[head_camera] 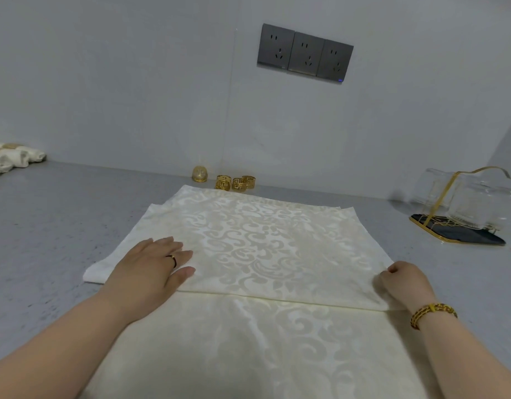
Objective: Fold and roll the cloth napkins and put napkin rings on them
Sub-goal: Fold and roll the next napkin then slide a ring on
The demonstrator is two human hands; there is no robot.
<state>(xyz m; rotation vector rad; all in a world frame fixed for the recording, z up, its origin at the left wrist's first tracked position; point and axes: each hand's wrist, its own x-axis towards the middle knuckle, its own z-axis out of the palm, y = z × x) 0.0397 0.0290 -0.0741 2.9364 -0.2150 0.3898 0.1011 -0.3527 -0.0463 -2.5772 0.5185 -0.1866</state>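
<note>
Your left hand [153, 266], grip released, lies flat on the folded cream napkin [266, 240], pinning it to the grey bench [47, 226], while your right hand [404, 280] pinches the flap's right corner in its grip, apparently to square the fold. Gold napkin rings [235, 182] wait beside the wall [133, 82].

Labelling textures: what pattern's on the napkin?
Cream napkin, tone-on-tone scroll swirls; head view.
</note>
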